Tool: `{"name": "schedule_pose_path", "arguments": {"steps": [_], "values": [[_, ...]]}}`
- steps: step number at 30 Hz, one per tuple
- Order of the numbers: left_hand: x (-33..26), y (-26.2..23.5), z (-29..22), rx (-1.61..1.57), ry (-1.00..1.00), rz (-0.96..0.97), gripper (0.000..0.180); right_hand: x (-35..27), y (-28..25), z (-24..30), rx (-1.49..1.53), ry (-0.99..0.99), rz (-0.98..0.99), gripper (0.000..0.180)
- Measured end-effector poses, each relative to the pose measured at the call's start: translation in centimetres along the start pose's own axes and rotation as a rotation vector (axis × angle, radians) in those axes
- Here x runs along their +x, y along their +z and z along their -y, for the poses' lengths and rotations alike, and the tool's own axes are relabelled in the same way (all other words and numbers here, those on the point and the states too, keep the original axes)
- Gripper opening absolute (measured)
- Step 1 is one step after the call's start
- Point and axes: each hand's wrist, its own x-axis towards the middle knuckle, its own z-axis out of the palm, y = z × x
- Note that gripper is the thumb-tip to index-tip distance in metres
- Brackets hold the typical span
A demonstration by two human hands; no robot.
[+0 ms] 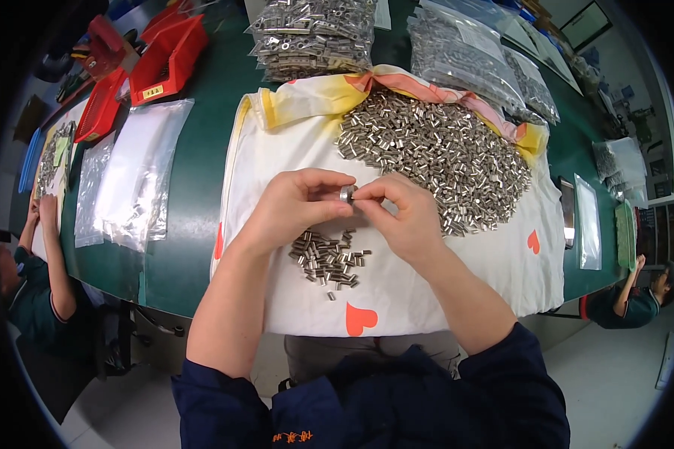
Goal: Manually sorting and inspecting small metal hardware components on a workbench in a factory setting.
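Over the white cloth (277,157), my two hands meet at a small silvery metal ring (345,194). My left hand (296,203) grips the ring between thumb and forefinger from the left. The fingertips of my right hand (401,213) are pinched together against its right side; whatever they hold is hidden by the fingers. Just below the hands lies a small heap of short metal cylinders (326,258). Behind and to the right of my right hand spreads a much larger pile of similar cylinders (442,157).
Clear bags of metal parts (314,37) stand stacked at the back, with more bags (464,56) to the right. Flat plastic bags (146,172) and red bins (168,60) lie left. A phone-like dark object (567,213) rests right. Co-workers (49,277) sit at both sides.
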Motion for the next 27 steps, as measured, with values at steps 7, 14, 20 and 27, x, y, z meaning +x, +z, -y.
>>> {"name": "schedule_pose_path", "arguments": {"steps": [7,14,20,27], "values": [[0.0,0.1,0.1,0.005,-0.016,-0.013,0.033,-0.1,0.3,0.0,-0.09,-0.075,0.004,0.007],[-0.3,-0.3,-0.6,0.013,-0.062,0.062,0.034,0.2,-0.7,0.6,0.042,0.141,0.136,0.013],[-0.9,-0.1,-0.7,0.054,-0.024,0.171,0.032,1.5,-2.3,0.7,-0.029,0.322,0.111,0.014],[-0.7,0.0,-0.6,0.175,-0.006,0.219,0.032,4.8,-0.3,-2.2,-0.858,-0.106,0.191,0.009]]}}
